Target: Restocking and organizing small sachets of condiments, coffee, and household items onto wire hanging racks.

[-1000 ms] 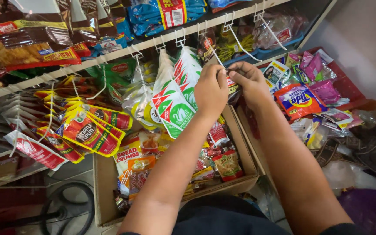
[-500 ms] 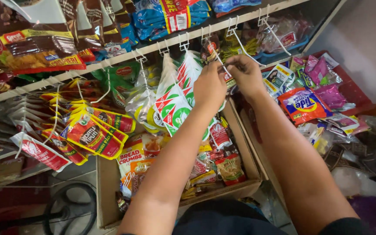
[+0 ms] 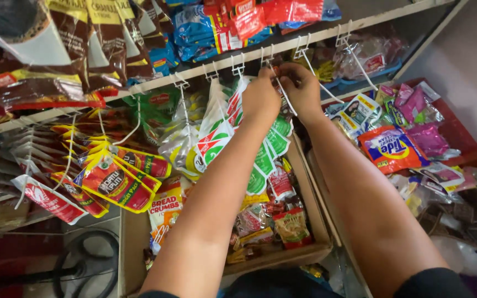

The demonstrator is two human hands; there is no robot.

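Compared with the view 1 second earlier, both hands had risen from the level of the hanging packets to the shelf edge, and the strip of white-and-green sachets [image 3: 222, 135] had been lifted with them. The left hand [image 3: 260, 98] was closed in a pinch at the top of that strip, just below a white wire hook [image 3: 267, 55] clipped to the white shelf rail [image 3: 155, 83]. The right hand [image 3: 303, 88] was curled beside it, touching it, fingertips bunched at the same hook; whether they gripped the strip or the wire could not be told. The strip hung down from the 2 hands in front of the left forearm, its lower sachets over an open cardboard box [image 3: 310, 204] of mixed packets. This suggested that the strip's top had been brought to the hook, though no seating on it was visible. Yellow-and-red packet strips [image 3: 111, 179] hung further left, and an orange detergent pouch [image 3: 390, 149] lay to the right.
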